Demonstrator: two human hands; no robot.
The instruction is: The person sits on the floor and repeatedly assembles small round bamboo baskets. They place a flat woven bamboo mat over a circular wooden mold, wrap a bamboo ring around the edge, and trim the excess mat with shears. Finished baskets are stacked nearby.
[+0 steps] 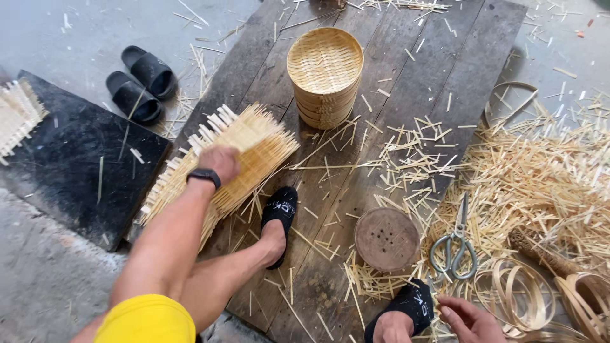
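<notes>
Left hand [219, 162] grips top woven mat [244, 143] on mat stack at board's left edge. Right hand [470, 321] loose, empty, near scissors [454, 244]. Risks: stack may slide off edge; strip ends may prick fingers; foot [276, 232] may catch mats.

One stack of round woven baskets [325, 76] stands near the far edge of the wooden board [438, 76], with one round wooden disc [386, 239] and one pair of scissors [455, 244]. Two black slippers [141, 82] lie on the floor. Bamboo rings [518, 298] are too tangled to count.
</notes>
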